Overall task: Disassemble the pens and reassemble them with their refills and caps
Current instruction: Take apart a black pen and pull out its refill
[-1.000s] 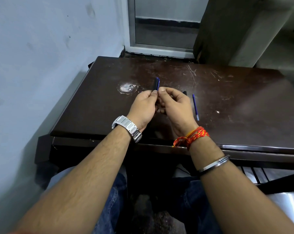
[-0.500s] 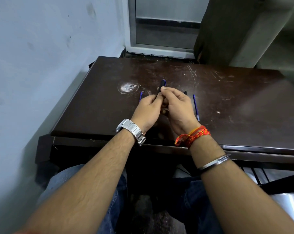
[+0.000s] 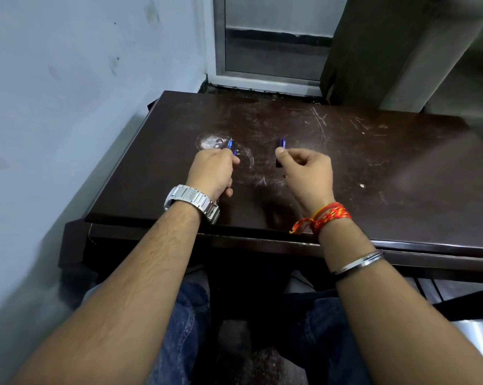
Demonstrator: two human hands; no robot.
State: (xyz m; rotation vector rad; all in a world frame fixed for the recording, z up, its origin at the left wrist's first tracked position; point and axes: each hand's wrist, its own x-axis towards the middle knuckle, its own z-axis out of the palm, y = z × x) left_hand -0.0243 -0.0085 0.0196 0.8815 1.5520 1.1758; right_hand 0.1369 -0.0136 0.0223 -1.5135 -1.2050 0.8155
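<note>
Over the dark wooden table (image 3: 373, 168) at mid-frame, our left hand (image 3: 212, 170) curls round a thin blue refill (image 3: 230, 144), whose tip pokes out beside a pale stain (image 3: 211, 141). Right of centre, our right hand (image 3: 308, 170) pinches a dark pen barrel (image 3: 282, 144), held apart from the left.

both forearms reach forward from the lower corners and converge slightly, with the hands level and apart, backs facing up. left hand (image 3: 211, 170): fingers curled under, thumb and forefinger pinching a thin blue pen part (image 3: 230, 144) whose end juts out past the knuckles. right hand (image 3: 308, 170): fingers loosely curled, thumb tip and forefinger pinching a dark pen barrel (image 3: 278, 162) held nearly upright, wrist bent slightly inward.
</note>
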